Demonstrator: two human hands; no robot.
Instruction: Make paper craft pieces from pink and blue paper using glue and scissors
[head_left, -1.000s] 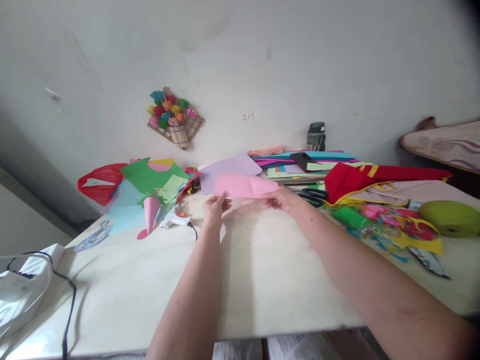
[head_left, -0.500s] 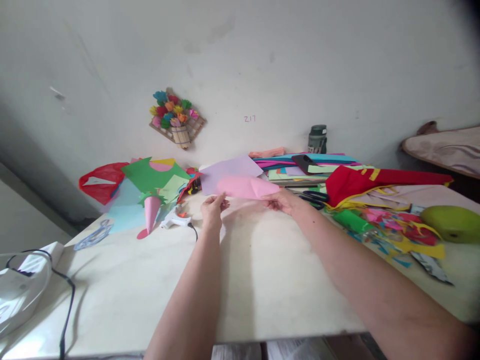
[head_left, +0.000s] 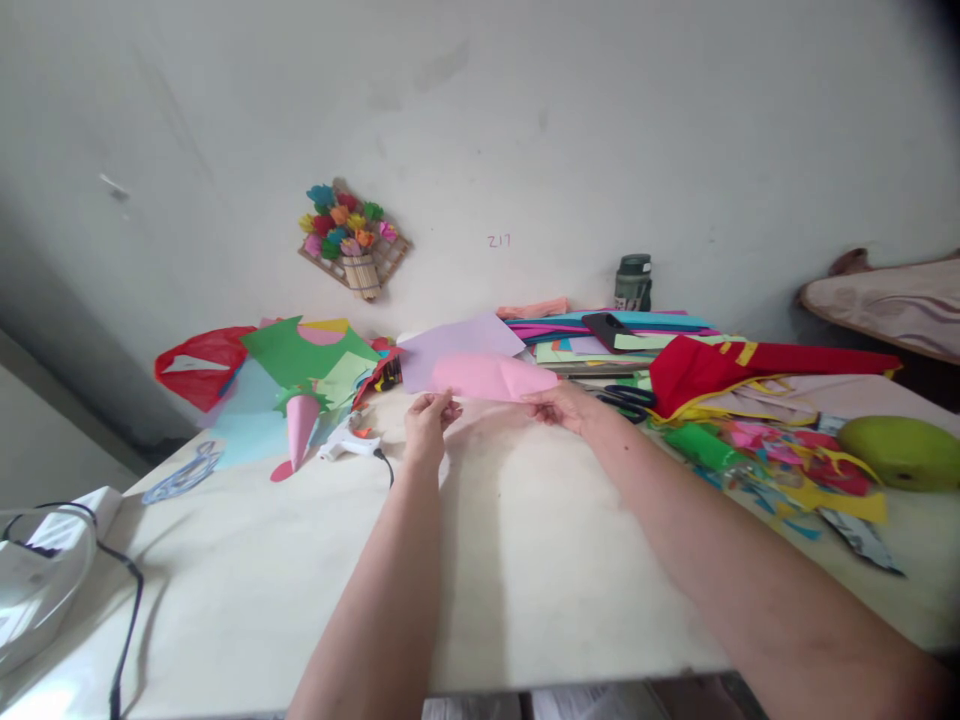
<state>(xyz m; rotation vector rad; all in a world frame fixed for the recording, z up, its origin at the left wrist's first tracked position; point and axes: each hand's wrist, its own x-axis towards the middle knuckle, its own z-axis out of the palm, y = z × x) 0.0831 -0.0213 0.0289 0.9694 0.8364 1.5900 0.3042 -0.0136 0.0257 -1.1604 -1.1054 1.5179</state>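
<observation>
Over the counter (head_left: 585,560), toward its wall side, we've got the pink sheet (head_left: 491,377) spread between both hands, in front of the lilac sheet (head_left: 457,338). Left grip (head_left: 426,418) pinched on its near-left edge, right grip (head_left: 562,406) pinched on its near-right end; fingertips together on paper at both. Looks slightly raised, can't confirm clearance.

Handling, our read: next to no weight, thin, bends easily, some spring. Dry surface, so slip risk is low; creasing or tearing is the real risk. Best hold is a light thumb-and-finger pinch close to the corners, even tension, no squeezing mid-span.

Looks: plain pale pink, matte, longer than deep. Near edge roughly straight, right end narrows. Faint crease or bend toward the right. No print or marks we can make out.
</observation>
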